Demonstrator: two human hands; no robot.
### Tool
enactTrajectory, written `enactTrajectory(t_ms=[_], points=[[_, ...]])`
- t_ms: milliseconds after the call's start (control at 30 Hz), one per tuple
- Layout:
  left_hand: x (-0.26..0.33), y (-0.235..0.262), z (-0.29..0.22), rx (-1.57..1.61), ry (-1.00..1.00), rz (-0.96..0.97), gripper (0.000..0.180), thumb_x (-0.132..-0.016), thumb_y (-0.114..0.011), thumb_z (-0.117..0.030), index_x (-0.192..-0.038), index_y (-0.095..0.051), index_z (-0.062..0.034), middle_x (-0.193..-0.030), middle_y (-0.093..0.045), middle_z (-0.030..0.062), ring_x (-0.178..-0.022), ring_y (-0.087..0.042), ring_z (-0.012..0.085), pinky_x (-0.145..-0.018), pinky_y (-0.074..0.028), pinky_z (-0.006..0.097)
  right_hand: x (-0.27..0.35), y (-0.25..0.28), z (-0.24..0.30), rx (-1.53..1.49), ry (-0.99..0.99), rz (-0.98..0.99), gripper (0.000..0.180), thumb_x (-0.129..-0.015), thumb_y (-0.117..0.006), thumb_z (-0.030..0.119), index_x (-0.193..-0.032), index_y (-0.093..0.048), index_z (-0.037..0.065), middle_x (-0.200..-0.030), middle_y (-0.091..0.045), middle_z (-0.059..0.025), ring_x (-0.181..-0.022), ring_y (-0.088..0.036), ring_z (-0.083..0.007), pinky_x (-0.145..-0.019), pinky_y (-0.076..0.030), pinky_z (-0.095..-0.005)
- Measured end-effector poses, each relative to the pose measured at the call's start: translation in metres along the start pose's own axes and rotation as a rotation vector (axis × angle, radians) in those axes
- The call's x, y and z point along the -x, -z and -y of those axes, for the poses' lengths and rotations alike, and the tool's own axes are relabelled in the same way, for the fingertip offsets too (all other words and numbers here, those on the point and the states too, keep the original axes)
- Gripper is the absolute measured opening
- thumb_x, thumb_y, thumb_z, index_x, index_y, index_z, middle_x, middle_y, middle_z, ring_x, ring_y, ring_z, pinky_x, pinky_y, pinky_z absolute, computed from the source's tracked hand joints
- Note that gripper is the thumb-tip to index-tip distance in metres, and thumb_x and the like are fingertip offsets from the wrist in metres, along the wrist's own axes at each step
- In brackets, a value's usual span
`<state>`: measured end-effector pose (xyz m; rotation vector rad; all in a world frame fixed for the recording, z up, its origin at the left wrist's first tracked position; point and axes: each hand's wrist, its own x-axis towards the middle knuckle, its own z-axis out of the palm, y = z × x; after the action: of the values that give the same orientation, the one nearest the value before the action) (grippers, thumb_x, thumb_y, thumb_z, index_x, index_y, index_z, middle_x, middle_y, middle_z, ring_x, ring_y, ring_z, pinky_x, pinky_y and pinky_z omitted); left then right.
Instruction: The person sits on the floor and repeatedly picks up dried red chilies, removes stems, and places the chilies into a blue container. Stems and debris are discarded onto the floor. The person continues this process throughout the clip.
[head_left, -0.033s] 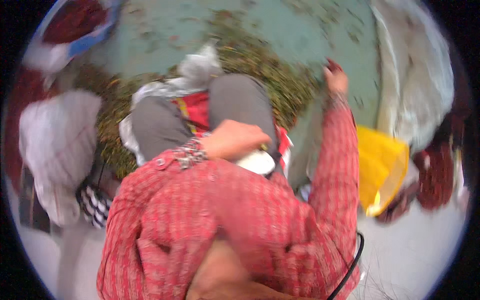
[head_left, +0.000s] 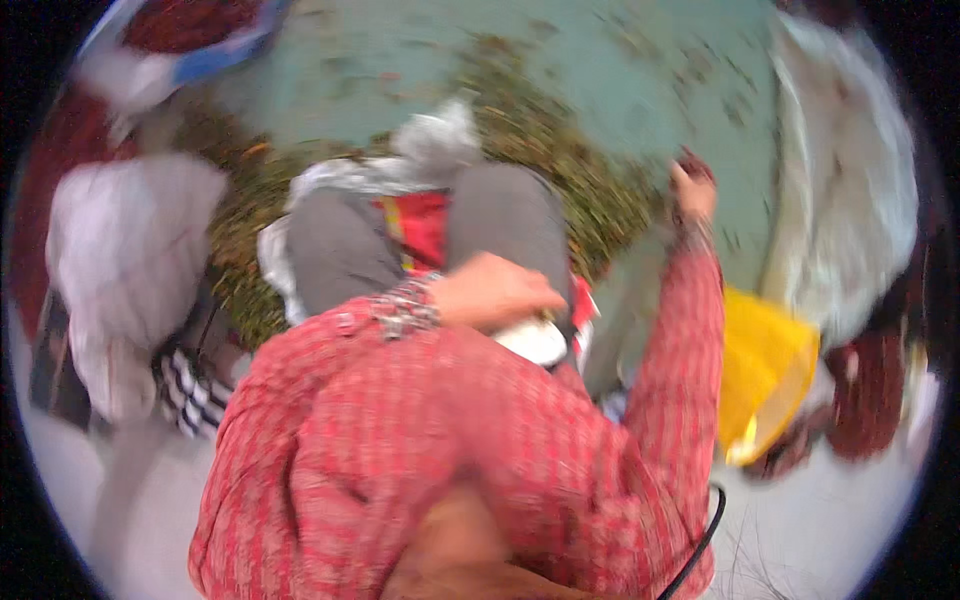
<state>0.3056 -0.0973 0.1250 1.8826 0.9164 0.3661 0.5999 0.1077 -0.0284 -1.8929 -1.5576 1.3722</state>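
My left hand (head_left: 497, 290) lies across my lap with its fingers curled down, and their tips are hard to see. A small yellow-green bit shows at its fingertips, just above a rounded white object (head_left: 533, 342). My right arm reaches forward, and my right hand (head_left: 692, 195) is closed with a dark red bit (head_left: 690, 160) at its fingers; blur hides what kind it is. That hand is above the blue-green ground sheet (head_left: 640, 110), just right of a pile of green-brown plant pieces (head_left: 610, 205).
A crumpled whitish plastic sheet (head_left: 845, 190) and a yellow bag (head_left: 765, 370) lie at right. A white cloth sack (head_left: 130, 250) stands at left. Dark red material fills a blue-rimmed container (head_left: 215, 65) at far left. A black cable (head_left: 700, 550) hangs at my right side.
The whole view has shifted, so everything sits slightly lower and further right. Neither hand has visibly changed its grip.
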Motion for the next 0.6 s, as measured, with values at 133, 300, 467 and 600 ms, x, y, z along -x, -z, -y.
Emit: enactTrajectory(t_ms=[133, 300, 467, 600], points=[[0.006, 0.015, 0.001, 0.065, -0.133, 0.093, 0.028, -0.076, -0.051, -0.02, -0.104, -0.053, -0.0186, -0.085, -0.056, 0.0056, -0.079, -0.06, 0.0261, -0.06, -0.049, 0.038, 0.03, -0.035, 0.096, -0.756, -0.212, -0.083, 0.015, -0.08, -0.064, 0.023, -0.083, -0.06, 0.009, -0.07, -0.058, 0.0009, -0.059, -0.053, -0.0108, -0.053, -0.045, -0.0275], [0.024, -0.003, 0.016, 0.185, -0.194, -0.036, 0.026, -0.077, -0.052, -0.021, -0.103, -0.052, -0.0165, -0.086, -0.055, 0.006, -0.082, -0.059, 0.0265, -0.061, -0.049, 0.039, 0.031, -0.109, 0.179, -0.683, -0.165, 0.267, 0.021, -0.081, -0.062, 0.027, -0.087, -0.061, 0.007, -0.074, -0.06, -0.0018, -0.062, -0.056, -0.0129, -0.05, -0.044, -0.0268], [0.037, 0.001, 0.025, 0.354, -0.147, -0.084, 0.024, -0.075, -0.054, -0.027, -0.093, -0.058, -0.0116, -0.084, -0.059, 0.0092, -0.077, -0.059, 0.0318, -0.062, -0.048, 0.041, 0.014, -0.27, 0.297, -0.735, -0.286, 0.687, 0.016, -0.085, -0.056, 0.025, -0.078, -0.055, 0.01, -0.065, -0.054, -0.0021, -0.046, -0.047, -0.0136, -0.04, -0.037, -0.0285], [0.049, 0.032, 0.03, 0.719, -0.375, -0.102, 0.038, -0.077, -0.053, -0.033, -0.109, -0.052, -0.0118, -0.093, -0.057, 0.0082, -0.091, -0.056, 0.0264, -0.07, -0.045, 0.037, 0.0, -0.4, 0.464, -0.587, 0.721, 0.845, 0.035, -0.09, -0.048, 0.032, -0.11, -0.049, 0.002, -0.081, -0.059, -0.0073, -0.069, -0.055, -0.0164, -0.066, -0.047, -0.0271]])
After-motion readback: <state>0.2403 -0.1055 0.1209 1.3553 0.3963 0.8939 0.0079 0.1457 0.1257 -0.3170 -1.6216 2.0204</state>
